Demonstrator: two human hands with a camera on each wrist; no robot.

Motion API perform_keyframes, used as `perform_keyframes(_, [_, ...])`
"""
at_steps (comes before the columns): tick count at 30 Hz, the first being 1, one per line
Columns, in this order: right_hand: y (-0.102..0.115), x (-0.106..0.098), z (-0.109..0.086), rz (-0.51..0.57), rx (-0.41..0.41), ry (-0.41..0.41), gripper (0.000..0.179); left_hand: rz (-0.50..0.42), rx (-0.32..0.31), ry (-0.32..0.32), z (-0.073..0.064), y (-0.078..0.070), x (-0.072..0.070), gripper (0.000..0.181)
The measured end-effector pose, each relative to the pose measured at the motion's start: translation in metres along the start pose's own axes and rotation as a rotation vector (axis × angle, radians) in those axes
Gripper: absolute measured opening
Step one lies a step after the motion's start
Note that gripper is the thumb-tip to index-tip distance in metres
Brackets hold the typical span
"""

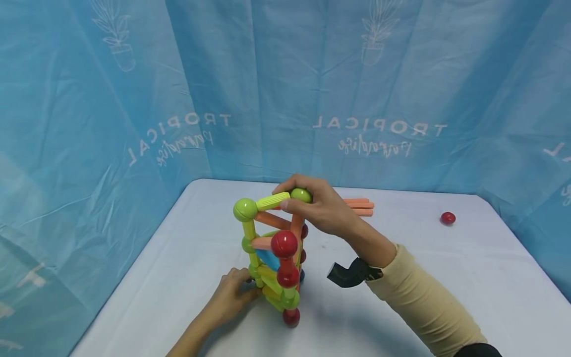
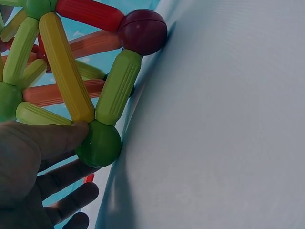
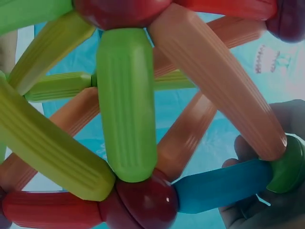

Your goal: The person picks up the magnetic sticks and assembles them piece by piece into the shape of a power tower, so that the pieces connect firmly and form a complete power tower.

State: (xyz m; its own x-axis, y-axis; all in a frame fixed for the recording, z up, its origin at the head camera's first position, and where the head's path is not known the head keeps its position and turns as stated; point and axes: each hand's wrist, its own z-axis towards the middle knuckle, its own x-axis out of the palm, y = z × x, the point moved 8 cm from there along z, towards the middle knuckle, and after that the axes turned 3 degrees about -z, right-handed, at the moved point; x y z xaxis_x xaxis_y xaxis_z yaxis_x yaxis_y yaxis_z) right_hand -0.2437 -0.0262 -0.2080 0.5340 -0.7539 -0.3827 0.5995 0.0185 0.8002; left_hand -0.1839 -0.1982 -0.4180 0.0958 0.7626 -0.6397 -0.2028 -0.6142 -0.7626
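A tall toy frame of magnetic rods and balls (image 1: 267, 277) stands on the white table, in green, yellow, red, orange and blue. My right hand (image 1: 327, 210) grips its top from the right, fingers around a green ball (image 1: 301, 195) and thumb by the end of a lime rod (image 1: 273, 201). Another green ball (image 1: 245, 209) caps the opposite end of that rod. Low on the left side, my left hand (image 1: 229, 297) holds the frame. In the left wrist view its thumb and index finger pinch a dark green ball (image 2: 99, 144), where a yellow rod (image 2: 66, 67) joins.
Behind the right hand lie several loose orange rods (image 1: 360, 206). A single red ball (image 1: 448, 218) sits toward the table's right side. Blue printed cloth (image 1: 285, 89) hangs around the table (image 1: 401, 287). A black wrist strap piece (image 1: 350, 274) sticks out below the right wrist.
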Motion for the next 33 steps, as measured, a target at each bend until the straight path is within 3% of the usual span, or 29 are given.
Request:
perform_keyframes(10, [-0.003, 0.009, 0.003, -0.062, 0.002, -0.021, 0.018, -0.016, -0.002, 0.003, -0.004, 0.003, -0.003, 0.033])
perform_keyframes(20, [-0.01, 0.01, 0.006, 0.082, -0.014, 0.025, 0.023, -0.011, 0.01, -0.009, -0.008, 0.007, -0.006, 0.028])
perform_keyframes(24, [-0.018, 0.002, 0.008, 0.127, -0.028, -0.007, 0.042, 0.0, 0.009, -0.023, -0.01, 0.008, -0.009, 0.028])
perform_keyframes(27, [-0.038, -0.008, 0.011, 0.172, -0.029, -0.082, 0.058, 0.03, 0.016, -0.054, -0.015, 0.007, -0.013, 0.029])
perform_keyframes(29, [-0.063, -0.013, 0.013, 0.158, 0.002, -0.143, 0.058, 0.055, 0.022, -0.083, -0.02, 0.007, -0.017, 0.029])
perform_keyframes(31, [-0.099, -0.014, 0.016, 0.08, 0.079, -0.192, 0.051, 0.072, 0.023, -0.107, -0.026, 0.008, -0.02, 0.031])
perform_keyframes(33, [-0.14, -0.011, 0.02, -0.073, 0.192, -0.208, 0.042, 0.069, 0.012, -0.116, -0.032, 0.011, -0.022, 0.032])
